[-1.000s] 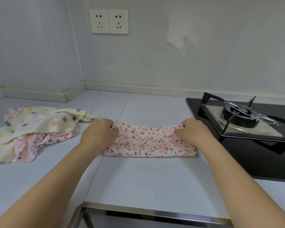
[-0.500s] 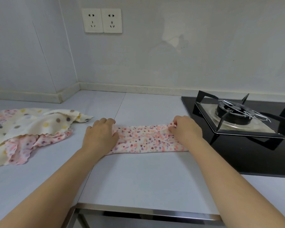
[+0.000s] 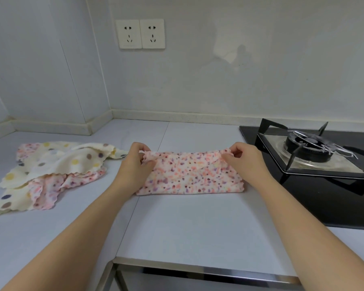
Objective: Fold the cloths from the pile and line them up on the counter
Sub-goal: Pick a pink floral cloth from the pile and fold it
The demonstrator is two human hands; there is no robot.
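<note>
A pink speckled cloth [image 3: 189, 177], folded into a long strip, lies on the white counter [image 3: 187, 227] in the middle. My left hand [image 3: 135, 164] pinches its far left corner. My right hand [image 3: 243, 161] pinches its far right corner. Both corners are raised a little off the counter while the near edge stays flat. To the left lies the pile [image 3: 51, 171]: a cream cloth with coloured dots crumpled on top of a pink speckled cloth.
A black gas hob [image 3: 315, 156] with a metal pan support stands just right of the folded cloth. The wall with two sockets [image 3: 140, 34] rises behind. A steel rim [image 3: 198, 267] runs along the counter's near edge.
Both hands went from pressing the strip's ends down to pinching and lifting its far corners. The camera view shifted slightly.
</note>
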